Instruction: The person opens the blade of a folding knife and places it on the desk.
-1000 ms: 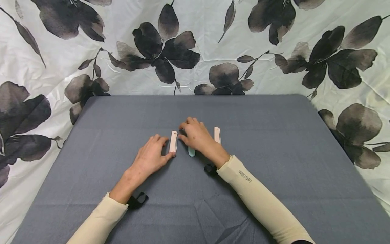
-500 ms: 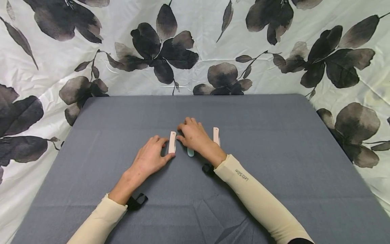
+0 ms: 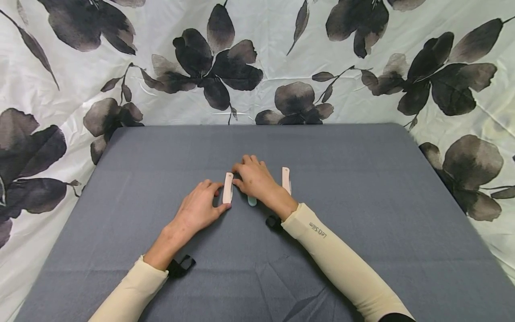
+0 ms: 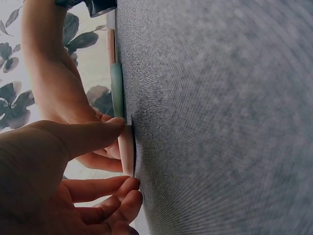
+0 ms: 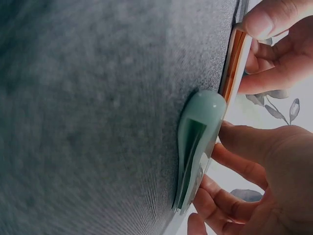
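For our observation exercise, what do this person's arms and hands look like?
The left sleeve and right sleeve are cream; dark lettering marks the right one. Black devices sit at both wrists. The left hand and right hand are bare.

My head view comes through bright and even — soft shadow along the right sleeve (image 3: 342, 264), faint sheen on the backdrop (image 3: 273, 49). Both wrist feeds reach me dimmer — grey cloth (image 4: 234, 117) largely blurred, the left hand (image 4: 49, 161) darkened.

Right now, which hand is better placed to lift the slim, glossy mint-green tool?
Probably the right hand: it arches over the mint-green tool. The left hand is farther off, its thumb at the near end of a slim pale-pink tool.
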A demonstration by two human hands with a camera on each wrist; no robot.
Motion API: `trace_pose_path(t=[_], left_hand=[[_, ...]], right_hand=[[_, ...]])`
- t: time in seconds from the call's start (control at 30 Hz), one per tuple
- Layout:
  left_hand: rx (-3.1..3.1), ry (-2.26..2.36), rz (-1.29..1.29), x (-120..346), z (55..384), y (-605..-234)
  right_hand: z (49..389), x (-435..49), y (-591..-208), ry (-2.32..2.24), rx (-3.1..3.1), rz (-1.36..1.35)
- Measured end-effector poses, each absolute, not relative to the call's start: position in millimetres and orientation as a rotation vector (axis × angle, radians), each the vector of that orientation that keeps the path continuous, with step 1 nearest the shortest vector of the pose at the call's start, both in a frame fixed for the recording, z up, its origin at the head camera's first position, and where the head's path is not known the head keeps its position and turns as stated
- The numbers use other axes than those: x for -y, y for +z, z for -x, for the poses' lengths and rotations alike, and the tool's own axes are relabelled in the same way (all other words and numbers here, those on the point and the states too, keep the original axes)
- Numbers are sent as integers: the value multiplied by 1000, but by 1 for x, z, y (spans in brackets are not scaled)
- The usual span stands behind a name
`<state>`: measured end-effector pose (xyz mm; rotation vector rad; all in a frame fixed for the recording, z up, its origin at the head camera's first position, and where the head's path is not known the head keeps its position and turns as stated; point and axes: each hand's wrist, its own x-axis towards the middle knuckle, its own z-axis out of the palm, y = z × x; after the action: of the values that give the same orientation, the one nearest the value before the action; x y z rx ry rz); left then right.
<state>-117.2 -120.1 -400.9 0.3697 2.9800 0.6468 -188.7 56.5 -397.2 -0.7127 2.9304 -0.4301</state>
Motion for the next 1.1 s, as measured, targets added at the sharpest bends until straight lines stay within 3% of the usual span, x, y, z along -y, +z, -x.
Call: trace_pose_path(t=[0.6,1.1], left_hand=[[-2908,860,-393,120,117,-402],[-2936,1238,-371,119,121,-402]], right_hand=[[189,-56,-391,-551,-2886,668],[188,-56,-384,-1144,-2686,547]])
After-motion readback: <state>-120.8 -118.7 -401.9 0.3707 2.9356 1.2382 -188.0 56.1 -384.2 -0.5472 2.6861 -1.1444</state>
